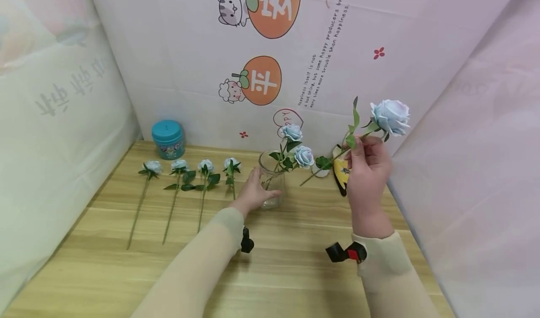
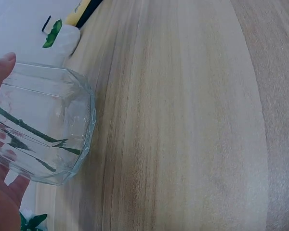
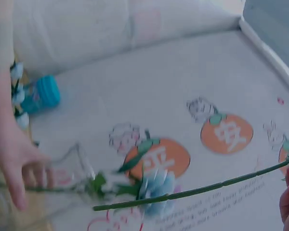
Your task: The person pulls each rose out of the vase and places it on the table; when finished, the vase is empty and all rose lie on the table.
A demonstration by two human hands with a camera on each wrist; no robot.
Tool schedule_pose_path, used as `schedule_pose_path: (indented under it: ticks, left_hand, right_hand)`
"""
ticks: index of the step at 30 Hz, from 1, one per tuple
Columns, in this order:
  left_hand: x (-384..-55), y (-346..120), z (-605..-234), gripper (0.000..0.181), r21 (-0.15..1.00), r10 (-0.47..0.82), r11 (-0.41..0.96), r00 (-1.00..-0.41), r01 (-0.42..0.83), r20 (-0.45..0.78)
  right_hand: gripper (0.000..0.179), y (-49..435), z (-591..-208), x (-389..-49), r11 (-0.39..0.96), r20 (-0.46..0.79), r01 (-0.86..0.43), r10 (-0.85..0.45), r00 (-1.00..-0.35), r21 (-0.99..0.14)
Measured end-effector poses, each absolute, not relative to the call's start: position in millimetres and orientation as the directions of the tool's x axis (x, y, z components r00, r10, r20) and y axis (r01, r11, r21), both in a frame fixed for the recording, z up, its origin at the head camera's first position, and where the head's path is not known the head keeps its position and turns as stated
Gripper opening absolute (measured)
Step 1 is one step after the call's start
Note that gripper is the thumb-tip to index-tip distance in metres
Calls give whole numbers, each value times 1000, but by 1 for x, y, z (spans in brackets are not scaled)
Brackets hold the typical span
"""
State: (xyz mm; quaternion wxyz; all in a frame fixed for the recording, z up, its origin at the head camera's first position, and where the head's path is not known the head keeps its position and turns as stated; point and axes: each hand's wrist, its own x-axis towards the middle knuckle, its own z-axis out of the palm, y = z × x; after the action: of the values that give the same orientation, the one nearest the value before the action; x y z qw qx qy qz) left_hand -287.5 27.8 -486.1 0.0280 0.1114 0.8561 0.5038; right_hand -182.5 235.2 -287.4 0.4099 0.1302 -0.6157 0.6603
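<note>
My left hand [image 1: 254, 193] grips a clear glass vase [image 1: 276, 186] standing on the table, thumb on one side and fingers on the other. Two pale blue roses [image 1: 303, 156] lean out of the vase to the right; their green stems [image 2: 36, 131] show through the glass in the left wrist view. To the right, my right hand [image 1: 369, 175] pinches the stem of another pale blue rose [image 1: 390, 116] between thumb and fingers. That rose is raised and tilted, bloom up to the right. Its bare stem [image 3: 183, 194] slants down toward the vase, the lower end apart from the rim.
Several blue roses [image 1: 175, 205] lie in a row on the wooden table [image 1: 270, 271], left of the vase. A teal-lidded jar [image 1: 168, 140] stands behind them. Near the back wall are a small white pot with green leaves [image 1: 322, 167] and a yellow-and-black item [image 1: 341, 172]. Printed cloth walls surround the table.
</note>
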Motion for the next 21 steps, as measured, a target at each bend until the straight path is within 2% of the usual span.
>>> schedule_pose_path:
  ticks: [4, 8, 13, 18, 21]
  left_hand:
    - [-290, 27, -489, 106, 872, 224, 457, -971, 175, 78]
    - [-290, 27, -489, 103, 875, 223, 451, -972, 175, 79]
    - [-290, 28, -486, 98, 879, 227, 445, -971, 175, 78]
    - [-290, 28, -486, 102, 876, 222, 455, -973, 160, 63]
    - [-288, 27, -486, 104, 877, 225, 456, -973, 150, 49]
  right_hand:
    - [24, 256, -312, -201, 187, 584, -562, 407, -702, -806]
    - [27, 276, -352, -225, 312, 417, -301, 429, -802, -901]
    - [35, 287, -404, -246, 399, 142, 23, 378, -915, -917]
    - [30, 287, -452, -261, 411, -38, 156, 281, -959, -898]
    - [29, 284, -474, -266, 375, -138, 213, 216, -966, -902]
